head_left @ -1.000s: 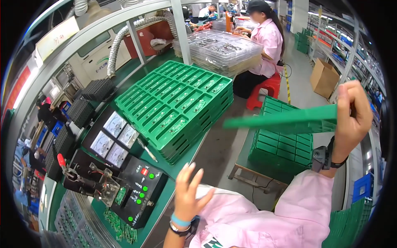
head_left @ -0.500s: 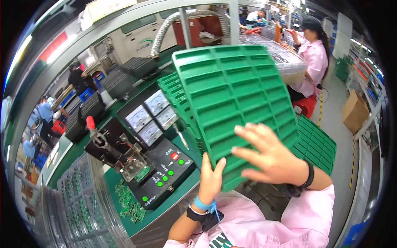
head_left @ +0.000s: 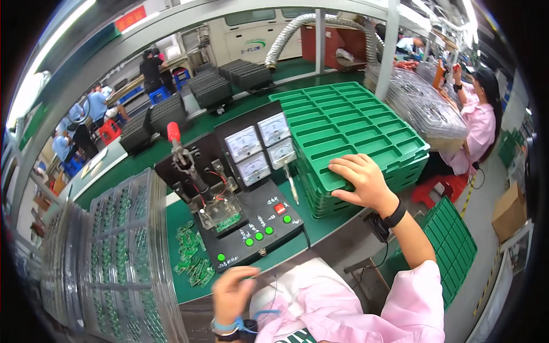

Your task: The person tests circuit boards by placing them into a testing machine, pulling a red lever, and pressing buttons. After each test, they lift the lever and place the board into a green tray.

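Note:
A green plastic compartment tray (head_left: 337, 120) lies on top of a stack of similar trays (head_left: 326, 207) at the right of the bench. My right hand (head_left: 366, 182) rests on the tray's near corner, fingers stretched over its top and the thumb by the edge. My left hand (head_left: 231, 294) is off the trays, low over the bench's front edge. It is slightly blurred, its fingers loosely bent and apart, with nothing visible in them. Beside it stands a black test fixture (head_left: 257, 223) with green buttons, a red-handled toggle clamp (head_left: 174, 134) and analog meters (head_left: 241, 143).
Loose green circuit boards (head_left: 191, 257) lie left of the fixture. Clear trays of boards (head_left: 120, 228) are stacked at the left. Black racks (head_left: 209, 88) line the bench's back. Another green tray (head_left: 452, 251) leans low at the right. A co-worker (head_left: 480, 114) sits beyond clear trays (head_left: 423, 108).
The green tray, tilted up in front of me before, now lies flat on the stack. My left hand has let go and moved down left. My view has turned to the left.

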The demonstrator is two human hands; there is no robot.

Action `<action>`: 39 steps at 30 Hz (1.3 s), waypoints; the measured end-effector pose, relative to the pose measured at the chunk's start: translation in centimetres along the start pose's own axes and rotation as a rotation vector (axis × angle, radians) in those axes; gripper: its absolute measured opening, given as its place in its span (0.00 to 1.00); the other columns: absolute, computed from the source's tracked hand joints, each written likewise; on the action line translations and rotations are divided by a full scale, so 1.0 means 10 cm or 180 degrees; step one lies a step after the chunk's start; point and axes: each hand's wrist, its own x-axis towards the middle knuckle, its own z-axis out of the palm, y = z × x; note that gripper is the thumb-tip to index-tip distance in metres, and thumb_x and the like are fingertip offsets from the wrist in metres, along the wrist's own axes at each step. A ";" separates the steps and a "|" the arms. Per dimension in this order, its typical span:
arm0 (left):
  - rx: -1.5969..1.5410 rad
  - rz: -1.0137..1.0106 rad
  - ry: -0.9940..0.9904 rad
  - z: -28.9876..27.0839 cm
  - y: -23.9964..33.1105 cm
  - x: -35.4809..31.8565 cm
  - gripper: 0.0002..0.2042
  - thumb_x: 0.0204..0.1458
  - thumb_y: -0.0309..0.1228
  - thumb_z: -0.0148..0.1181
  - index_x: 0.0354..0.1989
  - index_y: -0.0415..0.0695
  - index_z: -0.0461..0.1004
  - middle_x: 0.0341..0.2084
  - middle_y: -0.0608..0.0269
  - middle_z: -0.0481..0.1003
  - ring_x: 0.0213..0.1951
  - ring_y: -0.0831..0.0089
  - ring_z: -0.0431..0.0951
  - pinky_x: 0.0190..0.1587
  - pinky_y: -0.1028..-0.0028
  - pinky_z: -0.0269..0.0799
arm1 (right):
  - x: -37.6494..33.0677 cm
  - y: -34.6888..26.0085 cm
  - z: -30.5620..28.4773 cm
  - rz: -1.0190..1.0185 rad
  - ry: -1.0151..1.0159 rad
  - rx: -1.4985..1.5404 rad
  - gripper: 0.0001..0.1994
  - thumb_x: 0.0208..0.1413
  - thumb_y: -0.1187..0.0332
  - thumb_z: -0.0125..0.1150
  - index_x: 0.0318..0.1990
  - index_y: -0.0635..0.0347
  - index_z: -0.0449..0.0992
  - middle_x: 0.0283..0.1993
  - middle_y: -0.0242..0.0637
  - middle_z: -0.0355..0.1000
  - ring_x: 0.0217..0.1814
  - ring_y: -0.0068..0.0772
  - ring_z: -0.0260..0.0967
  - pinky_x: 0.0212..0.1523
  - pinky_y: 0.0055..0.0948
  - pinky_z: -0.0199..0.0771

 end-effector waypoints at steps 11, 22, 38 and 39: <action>0.0979 0.0169 0.2184 -0.97 -0.33 -0.36 0.06 0.57 0.23 0.55 0.41 0.35 0.75 0.40 0.57 0.76 0.44 0.67 0.76 0.50 0.69 0.70 | 0.24 -0.25 0.25 -0.0086 -0.0119 -0.0141 0.28 0.49 0.48 0.62 0.51 0.62 0.74 0.53 0.39 0.74 0.54 0.46 0.70 0.53 0.43 0.68; 0.3191 0.0043 0.1092 -1.58 -0.28 0.15 0.10 0.52 0.21 0.56 0.43 0.38 0.75 0.49 0.52 0.74 0.51 0.50 0.73 0.53 0.62 0.70 | 0.27 -1.37 0.58 -0.0435 0.0675 0.0748 0.13 0.47 0.77 0.62 0.42 0.63 0.75 0.49 0.42 0.72 0.44 0.45 0.72 0.46 0.40 0.71; 0.3469 -0.0270 0.0774 -1.80 -0.23 0.19 0.16 0.38 0.19 0.67 0.39 0.43 0.76 0.41 0.57 0.74 0.47 0.54 0.73 0.48 0.60 0.71 | 1.12 -1.96 1.39 0.1224 -0.1094 0.2978 0.13 0.50 0.73 0.68 0.43 0.63 0.76 0.32 0.30 0.68 0.32 0.20 0.65 0.35 0.24 0.67; 0.3539 -0.0239 0.0784 -1.78 -0.22 0.19 0.15 0.38 0.19 0.68 0.38 0.43 0.76 0.40 0.57 0.74 0.46 0.54 0.73 0.48 0.60 0.71 | 1.12 -1.96 1.42 0.1281 -0.0980 0.3125 0.12 0.50 0.73 0.68 0.42 0.63 0.75 0.30 0.29 0.68 0.30 0.20 0.64 0.33 0.24 0.66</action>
